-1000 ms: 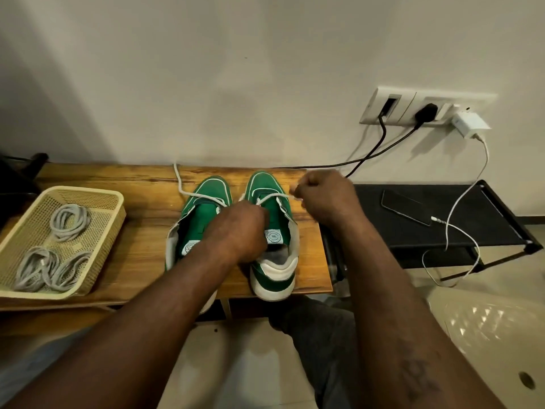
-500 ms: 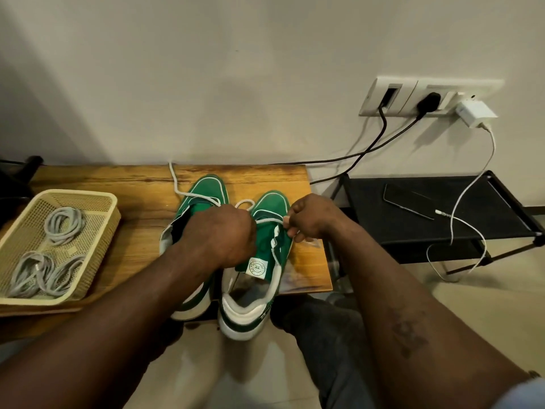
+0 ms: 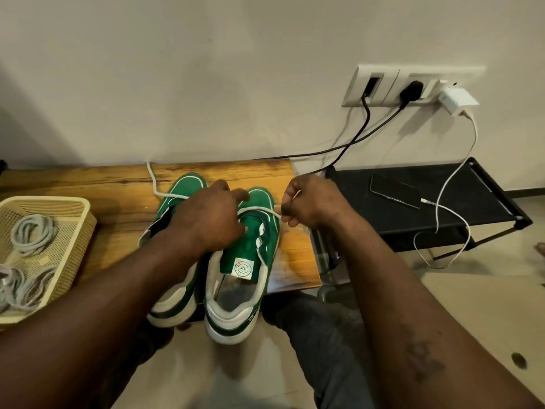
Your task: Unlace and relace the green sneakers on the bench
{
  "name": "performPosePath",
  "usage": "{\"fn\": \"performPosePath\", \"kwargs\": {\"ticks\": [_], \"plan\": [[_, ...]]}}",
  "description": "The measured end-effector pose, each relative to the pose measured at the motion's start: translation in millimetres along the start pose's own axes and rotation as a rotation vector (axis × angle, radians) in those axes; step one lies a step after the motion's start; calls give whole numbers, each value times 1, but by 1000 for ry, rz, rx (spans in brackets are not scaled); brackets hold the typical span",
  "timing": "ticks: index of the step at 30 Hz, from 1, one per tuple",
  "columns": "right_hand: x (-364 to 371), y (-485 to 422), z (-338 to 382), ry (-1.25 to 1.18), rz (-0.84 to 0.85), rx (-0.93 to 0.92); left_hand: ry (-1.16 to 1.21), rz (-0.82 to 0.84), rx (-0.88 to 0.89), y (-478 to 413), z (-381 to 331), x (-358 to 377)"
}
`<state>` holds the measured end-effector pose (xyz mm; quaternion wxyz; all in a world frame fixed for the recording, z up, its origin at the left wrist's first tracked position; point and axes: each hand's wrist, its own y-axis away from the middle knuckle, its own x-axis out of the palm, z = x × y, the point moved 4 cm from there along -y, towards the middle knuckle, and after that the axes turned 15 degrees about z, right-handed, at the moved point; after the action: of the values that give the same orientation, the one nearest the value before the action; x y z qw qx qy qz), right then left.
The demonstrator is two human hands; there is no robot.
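Two green sneakers with white soles stand side by side on the wooden bench, heels over its front edge. My left hand lies across the left sneaker, its fingers stretched onto the toe end of the right sneaker. A white lace comes out from under those fingers and runs right across the eyelets. My right hand pinches that lace's end just right of the shoe. The rest of the right sneaker's tongue is bare. Another white lace trails from the left sneaker toward the wall.
A yellow basket with coiled grey cables sits at the bench's left. To the right stands a black rack with a phone on a white charging cable. Black cords hang from the wall sockets. My knee is below the bench.
The right sneaker slid toward me, heel now past the bench edge. My left hand's fingers uncurled and reached across the toe; my right hand drew the lace out to the right.
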<state>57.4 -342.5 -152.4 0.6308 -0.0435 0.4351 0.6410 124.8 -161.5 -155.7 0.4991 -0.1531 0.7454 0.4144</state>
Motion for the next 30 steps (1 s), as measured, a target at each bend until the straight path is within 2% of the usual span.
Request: {"fn": "performPosePath", "kwargs": {"ticks": [3, 8, 10, 14, 27, 30], "plan": [[-7, 0, 8, -33, -34, -1, 21, -126, 60, 1, -16, 7], [6, -11, 7, 35, 33, 28, 140, -92, -18, -12, -20, 27], [11, -16, 3, 93, 63, 32, 283, -107, -51, -17, -16, 30], [12, -26, -1, 175, 0, 35, 579, -84, -85, -23, -9, 35], [30, -33, 5, 374, 55, 4, 765, -148, -120, -29, -7, 50], [31, -29, 10, 389, 51, -15, 936, -137, -141, -27, -6, 53]]}}
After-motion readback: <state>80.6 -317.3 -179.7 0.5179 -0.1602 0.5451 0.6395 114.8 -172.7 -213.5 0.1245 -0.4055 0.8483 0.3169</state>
